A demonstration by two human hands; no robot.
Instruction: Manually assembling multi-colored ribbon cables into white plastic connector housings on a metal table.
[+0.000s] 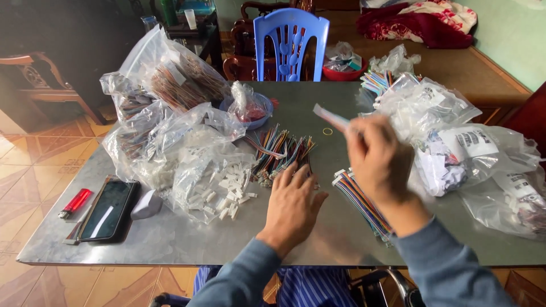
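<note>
There is only one view, from a camera worn on the person's head. It looks down and forward over a grey metal table [170, 239] from its near edge, at close range, so the forearms enter from 6 o'clock. The left hand [293, 204] lies near the centre of the picture and the right hand [378, 159] is a little toward 3 o'clock. The far edge of the table lies toward 12 o'clock, where a blue plastic chair [291, 42] stands behind it. The tiled floor [28, 176] shows at 9 o'clock and a green wall [512, 34] at 2 o'clock. No second view shares the scene.
</note>
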